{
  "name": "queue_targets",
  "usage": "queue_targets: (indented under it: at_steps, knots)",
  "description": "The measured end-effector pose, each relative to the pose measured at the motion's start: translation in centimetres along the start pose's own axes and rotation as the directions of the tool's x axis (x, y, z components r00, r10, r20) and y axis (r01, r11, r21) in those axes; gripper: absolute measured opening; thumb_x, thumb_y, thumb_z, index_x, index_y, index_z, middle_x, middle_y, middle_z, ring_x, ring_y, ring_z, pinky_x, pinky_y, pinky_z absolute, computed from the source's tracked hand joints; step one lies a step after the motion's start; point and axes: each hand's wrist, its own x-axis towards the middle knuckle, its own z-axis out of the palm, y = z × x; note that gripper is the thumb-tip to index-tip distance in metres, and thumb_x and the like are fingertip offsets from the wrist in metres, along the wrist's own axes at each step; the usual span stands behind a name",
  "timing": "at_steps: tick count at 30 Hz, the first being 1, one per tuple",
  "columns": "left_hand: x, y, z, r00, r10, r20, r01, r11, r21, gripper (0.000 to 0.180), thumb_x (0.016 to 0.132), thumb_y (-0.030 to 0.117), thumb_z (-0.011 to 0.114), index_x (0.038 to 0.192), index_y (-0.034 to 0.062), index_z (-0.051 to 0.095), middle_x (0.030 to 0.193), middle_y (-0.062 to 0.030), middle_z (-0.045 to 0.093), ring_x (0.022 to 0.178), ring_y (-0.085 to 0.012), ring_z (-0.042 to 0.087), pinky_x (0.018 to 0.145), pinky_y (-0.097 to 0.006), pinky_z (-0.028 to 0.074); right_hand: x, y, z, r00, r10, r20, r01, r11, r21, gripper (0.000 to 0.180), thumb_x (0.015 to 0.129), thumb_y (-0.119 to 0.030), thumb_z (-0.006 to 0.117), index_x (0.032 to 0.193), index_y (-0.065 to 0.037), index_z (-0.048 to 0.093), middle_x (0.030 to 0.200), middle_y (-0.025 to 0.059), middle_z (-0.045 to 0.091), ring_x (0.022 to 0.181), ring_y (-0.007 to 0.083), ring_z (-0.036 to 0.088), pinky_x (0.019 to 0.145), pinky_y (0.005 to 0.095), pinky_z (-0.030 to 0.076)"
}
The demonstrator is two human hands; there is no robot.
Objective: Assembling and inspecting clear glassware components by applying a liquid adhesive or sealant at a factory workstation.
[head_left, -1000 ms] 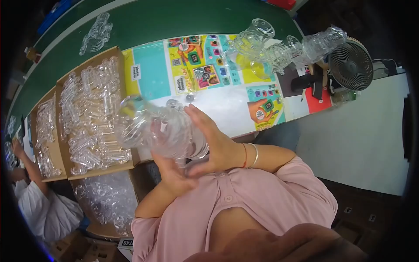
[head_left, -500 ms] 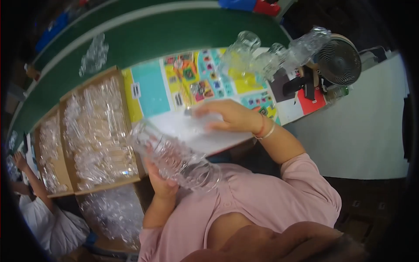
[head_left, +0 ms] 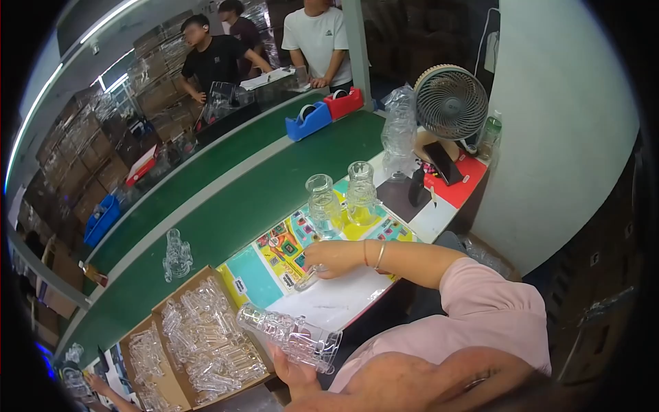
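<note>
My left hand point(head_left: 294, 371) grips a clear, ribbed glass vessel point(head_left: 290, 335) from below. The vessel lies tilted, its wide end toward my body. My right hand point(head_left: 334, 259) is closed on a small clear glass piece point(head_left: 307, 279) just above the white sheet point(head_left: 336, 302); part of that piece is hidden by the fingers. Beyond this hand two similar clear glass vessels point(head_left: 323, 202) stand upright on the colourful printed sheet point(head_left: 274, 250). At my left, a cardboard box point(head_left: 210, 273) holds many small clear glass pieces point(head_left: 213, 336).
A green conveyor belt point(head_left: 233, 233) runs behind the table with a clear glass piece point(head_left: 178, 255) on it. Tape dispensers point(head_left: 309, 122), a fan point(head_left: 451, 103), a phone point(head_left: 443, 163) and a bottle point(head_left: 490, 134) stand farther off. Several people are beyond, and another person's hand point(head_left: 98, 384) is far left.
The view has tilted up, showing people and the fan. My right hand now holds a small glass piece near the sheet; the left still holds the vessel.
</note>
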Motion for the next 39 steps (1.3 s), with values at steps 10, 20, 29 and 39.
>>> queue_targets:
  at_steps: [10, 20, 29, 39]
  knots:
    - [-1.2, -1.3, -0.9, 0.991, -0.098, -0.091, 0.088, 0.990, -0.109, 0.072, 0.077, 0.024, 0.060, 0.137, 0.0069, 0.024, 0.132, -0.0205, 0.037, 0.115, -0.0304, 0.045, 0.091, -0.045, 0.044, -8.2, -6.5, -3.7, 0.749, 0.657, -0.086, -0.123, 0.265, 0.956, 0.020, 0.086, -0.012, 0.057, 0.104, -0.004, 0.057, 0.092, 0.0081, 0.058, 0.082, 0.0140, 0.057, 0.075, 0.0284, 0.045]
    - [-1.1, -1.7, 11.4, 0.983, 0.052, 0.174, -0.124, 0.892, 0.434, 0.083, 0.074, 0.036, 0.071, 0.134, -0.0004, 0.026, 0.125, -0.0148, 0.043, 0.114, -0.0296, 0.046, 0.097, -0.045, 0.038, -9.6, -9.7, -6.0, 0.763, 0.510, -0.398, 0.312, 0.249, 0.917, 0.050, 0.090, -0.042, 0.048, 0.118, -0.002, 0.038, 0.067, 0.0090, 0.056, 0.058, 0.0125, 0.055, 0.053, 0.0205, 0.041]
    - [-1.9, -2.8, 14.9, 0.986, 0.046, 0.163, -0.122, 0.861, 0.494, 0.083, 0.074, 0.033, 0.072, 0.133, -0.0027, 0.027, 0.126, -0.0160, 0.042, 0.115, -0.0262, 0.046, 0.096, -0.039, 0.039, -10.5, -11.3, -4.4, 0.809, 0.452, -0.375, 0.254, 0.305, 0.918, 0.048, 0.094, -0.043, 0.038, 0.113, 0.001, 0.041, 0.068, 0.0060, 0.050, 0.057, 0.0086, 0.047, 0.050, 0.0206, 0.036]
    - [-1.5, -3.5, 14.5, 0.969, 0.027, 0.246, -0.163, 0.818, 0.551, 0.069, 0.081, 0.032, 0.063, 0.130, -0.0039, 0.030, 0.122, -0.0174, 0.046, 0.110, -0.0269, 0.050, 0.094, -0.040, 0.041, -11.8, -11.3, -3.9, 0.815, 0.410, -0.409, 0.226, 0.426, 0.876, 0.047, 0.093, -0.041, 0.040, 0.113, 0.002, 0.043, 0.087, 0.0051, 0.050, 0.063, 0.0060, 0.047, 0.056, 0.0191, 0.038]
